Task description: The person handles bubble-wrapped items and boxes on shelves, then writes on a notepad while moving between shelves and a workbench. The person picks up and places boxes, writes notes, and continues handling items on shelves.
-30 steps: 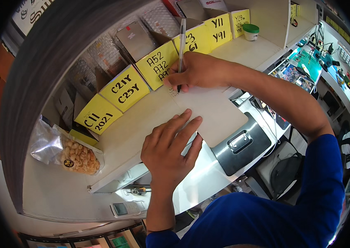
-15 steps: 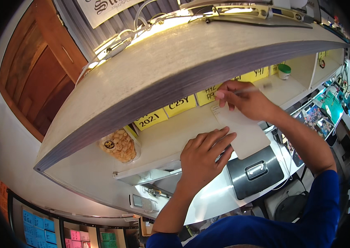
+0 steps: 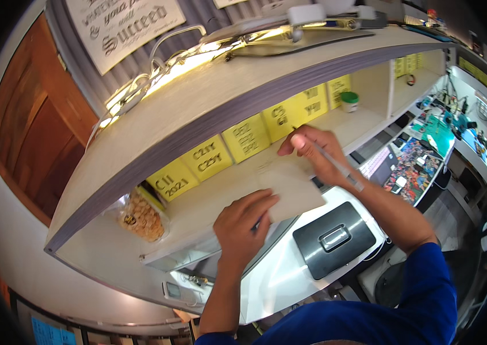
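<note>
A pale sheet of paper (image 3: 296,195) with a few lines of handwriting near its far edge lies on the shelf and sticks out past its front edge. My right hand (image 3: 318,152) is closed round a slim, clear-barrelled pen (image 3: 340,167) above the sheet's far right part. The pen's dark tip points up and away from the paper. On the sheet's left side rests my left hand (image 3: 243,221), its fingers curled together. Something small and dark shows between its thumb and fingers, too hidden to name.
Yellow labelled cards (image 3: 246,138) line the shelf's back. A clear jar of brown snacks (image 3: 143,218) stands left, a green-lidded tub (image 3: 349,102) right. Below, a black lidded box (image 3: 333,238) sits on a white surface. Cables and a lamp (image 3: 289,35) lie on the top ledge.
The view has shifted. My right hand has turned the pen so its barrel slants down toward my wrist. The fingers of my left hand, spread before, have drawn together.
</note>
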